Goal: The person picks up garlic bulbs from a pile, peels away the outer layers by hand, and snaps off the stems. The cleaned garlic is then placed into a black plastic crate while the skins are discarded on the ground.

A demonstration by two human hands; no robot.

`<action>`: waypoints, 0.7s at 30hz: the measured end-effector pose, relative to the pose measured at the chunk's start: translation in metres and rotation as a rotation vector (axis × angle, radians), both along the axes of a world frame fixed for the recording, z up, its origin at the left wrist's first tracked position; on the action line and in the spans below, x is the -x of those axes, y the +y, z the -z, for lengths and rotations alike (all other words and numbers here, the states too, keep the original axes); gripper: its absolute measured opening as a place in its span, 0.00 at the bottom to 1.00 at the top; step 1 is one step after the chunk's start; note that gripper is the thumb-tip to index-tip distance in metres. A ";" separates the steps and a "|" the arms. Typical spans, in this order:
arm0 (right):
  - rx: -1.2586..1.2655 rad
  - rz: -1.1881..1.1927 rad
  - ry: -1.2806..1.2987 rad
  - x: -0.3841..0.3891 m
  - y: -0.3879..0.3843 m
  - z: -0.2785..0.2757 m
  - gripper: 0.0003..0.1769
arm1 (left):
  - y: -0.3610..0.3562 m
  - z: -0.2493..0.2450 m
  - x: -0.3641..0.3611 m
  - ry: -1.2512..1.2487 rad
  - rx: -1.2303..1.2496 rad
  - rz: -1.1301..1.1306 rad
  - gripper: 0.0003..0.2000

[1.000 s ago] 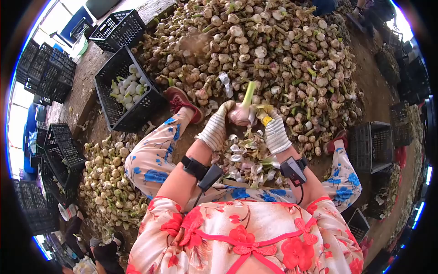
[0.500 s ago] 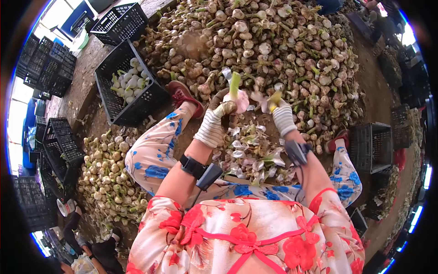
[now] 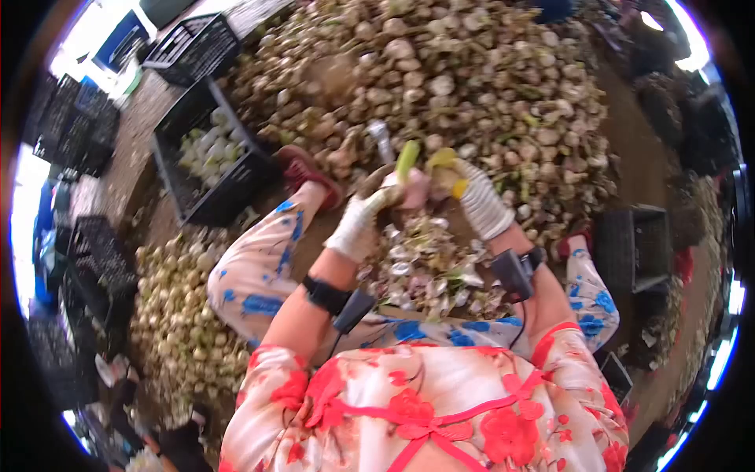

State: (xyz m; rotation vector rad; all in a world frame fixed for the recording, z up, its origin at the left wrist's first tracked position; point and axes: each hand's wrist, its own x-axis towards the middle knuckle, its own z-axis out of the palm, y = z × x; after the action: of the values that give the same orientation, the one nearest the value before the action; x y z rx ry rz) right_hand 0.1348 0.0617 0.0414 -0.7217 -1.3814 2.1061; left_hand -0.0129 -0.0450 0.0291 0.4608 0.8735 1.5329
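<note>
My left hand (image 3: 355,220), in a striped white glove, grips a garlic bulb (image 3: 410,187) with a green stalk standing up from it. My right hand (image 3: 470,198), gloved too and with yellow at the fingertips, is closed against the bulb's right side. Both hands hover over a heap of peeled garlic skins (image 3: 425,267) between my knees. A black band with a small device sits on each wrist. The view is blurred.
A big pile of unpeeled garlic (image 3: 472,86) lies ahead. A black crate (image 3: 189,197) holding peeled white bulbs stands at the left. More garlic (image 3: 173,315) lies at my left side, another black crate (image 3: 637,252) at the right, and stacked crates far left.
My right hand has come back from its pull to the right and closed on the bulb again. The view has shifted slightly and gone blurry.
</note>
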 end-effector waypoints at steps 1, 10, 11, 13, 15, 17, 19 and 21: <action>-0.058 0.058 -0.008 -0.002 -0.001 -0.005 0.08 | 0.006 0.020 0.003 -0.060 -0.100 0.063 0.25; -0.399 0.123 -0.282 -0.016 -0.004 0.010 0.11 | 0.003 0.013 -0.003 0.020 0.094 0.191 0.32; -0.402 0.127 -0.281 -0.017 -0.006 0.004 0.11 | 0.003 0.021 -0.004 -0.017 0.024 0.204 0.27; -0.047 0.071 -0.191 -0.017 -0.011 -0.011 0.10 | 0.005 0.015 -0.006 -0.053 -0.053 0.217 0.23; 0.011 0.053 -0.108 -0.016 -0.013 -0.009 0.10 | 0.005 -0.013 -0.013 -0.077 0.106 0.069 0.23; -0.040 0.067 -0.082 -0.010 -0.017 0.002 0.10 | 0.006 -0.003 -0.013 0.086 0.038 -0.018 0.23; -0.082 0.085 -0.031 -0.008 -0.016 0.006 0.09 | 0.005 -0.002 -0.010 0.284 0.104 -0.131 0.18; -0.273 0.171 -0.158 -0.004 -0.013 0.009 0.10 | 0.002 -0.004 -0.008 0.363 0.085 -0.253 0.17</action>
State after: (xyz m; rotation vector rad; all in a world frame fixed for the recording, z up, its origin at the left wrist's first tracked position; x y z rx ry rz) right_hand 0.1385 0.0484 0.0320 -0.8718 -1.5914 1.7182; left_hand -0.0048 -0.0428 0.0329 0.5950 1.3133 1.6603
